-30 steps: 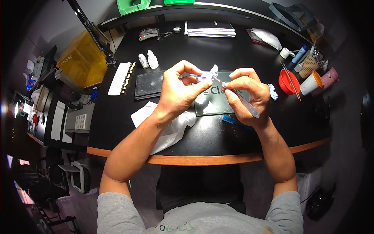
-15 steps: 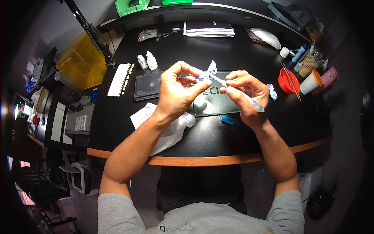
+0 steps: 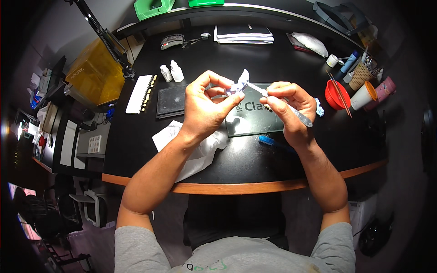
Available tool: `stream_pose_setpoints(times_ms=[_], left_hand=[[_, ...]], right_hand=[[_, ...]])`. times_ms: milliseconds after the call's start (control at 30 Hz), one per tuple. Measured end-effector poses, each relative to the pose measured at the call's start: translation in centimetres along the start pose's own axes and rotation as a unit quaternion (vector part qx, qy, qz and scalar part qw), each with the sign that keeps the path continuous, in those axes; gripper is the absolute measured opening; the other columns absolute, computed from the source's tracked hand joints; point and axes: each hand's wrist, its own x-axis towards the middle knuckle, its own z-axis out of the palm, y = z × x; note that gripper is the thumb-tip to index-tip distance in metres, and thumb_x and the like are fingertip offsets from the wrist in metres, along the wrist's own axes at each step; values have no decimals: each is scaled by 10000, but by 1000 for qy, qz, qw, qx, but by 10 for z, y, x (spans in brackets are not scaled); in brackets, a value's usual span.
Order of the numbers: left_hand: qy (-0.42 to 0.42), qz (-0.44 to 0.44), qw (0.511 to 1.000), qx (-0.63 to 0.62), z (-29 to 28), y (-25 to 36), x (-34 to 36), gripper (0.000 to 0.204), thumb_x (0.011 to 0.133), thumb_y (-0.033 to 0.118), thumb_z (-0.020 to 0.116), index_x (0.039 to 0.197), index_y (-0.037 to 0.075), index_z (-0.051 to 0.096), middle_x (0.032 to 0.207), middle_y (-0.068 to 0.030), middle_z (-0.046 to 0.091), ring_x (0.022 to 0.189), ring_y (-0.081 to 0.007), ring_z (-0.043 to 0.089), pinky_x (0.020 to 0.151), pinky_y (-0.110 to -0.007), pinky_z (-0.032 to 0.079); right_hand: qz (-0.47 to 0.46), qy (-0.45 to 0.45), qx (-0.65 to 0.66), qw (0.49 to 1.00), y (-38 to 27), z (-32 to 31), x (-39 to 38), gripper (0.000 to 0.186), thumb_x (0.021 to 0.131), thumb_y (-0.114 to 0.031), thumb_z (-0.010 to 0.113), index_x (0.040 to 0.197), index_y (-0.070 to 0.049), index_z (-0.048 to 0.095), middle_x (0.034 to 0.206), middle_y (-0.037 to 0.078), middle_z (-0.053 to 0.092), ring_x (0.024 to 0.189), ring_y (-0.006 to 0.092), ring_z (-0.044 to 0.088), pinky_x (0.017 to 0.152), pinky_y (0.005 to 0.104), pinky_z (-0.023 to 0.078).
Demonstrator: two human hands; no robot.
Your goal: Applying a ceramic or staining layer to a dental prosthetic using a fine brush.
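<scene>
My left hand is closed, pinching a small, pale lilac, lumpy piece between thumb and fingertips above the desk. A wing-like part of the piece stands up past the fingertips; the rest is partly covered. In my right hand is a slim hand tool with a flat, silvery handle end, held like a pen. Its thin pale front part reaches left to the piece and seems to touch it. The exact kind of tool cannot be made out. Below both hands lies a dark glossy plate.
Around the hands are crumpled white tissue, a blue brush, a light-blue lumpy piece, a red bowl with brushes across it, a tooth shade guide, a dark flat box and white bottles.
My right hand and the tool have shifted slightly right. The lilac piece has moved a little left and tilted, still in my left fingertips.
</scene>
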Motion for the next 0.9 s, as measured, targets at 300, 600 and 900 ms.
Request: stream_pose_setpoints(times_ms=[300, 600, 900], left_hand=[[10, 8, 999, 30, -1, 0, -1, 255, 827, -71, 822, 982, 10, 637, 1042, -86, 672, 973, -164, 719, 875, -308, 650], [12, 4, 999, 43, 1, -1, -1, 252, 830, -97, 805, 984, 5, 634, 1072, -104, 672, 1006, -177, 723, 880, -303, 650], [16, 18, 1000, 12, 4, -1, -2, 245, 836, -94, 803, 967, 9, 624, 1077, -121, 677, 1034, -198, 728, 893, -322, 651]], right_hand=[[-120, -11, -222, 968, 5, 3, 1, 165, 796, 22, 784, 958, -11, 772, 961, 120, 708, 863, 145, 676, 703, 255, 533], [-166, -22, -273, 947, 3, 4, 4, 160, 782, 22, 783, 939, -10, 786, 885, 123, 718, 886, 170, 695, 670, 259, 553], [-104, -18, -193, 976, 8, -4, 2, 143, 810, 8, 792, 952, -7, 786, 972, 126, 704, 880, 140, 683, 725, 257, 544]])
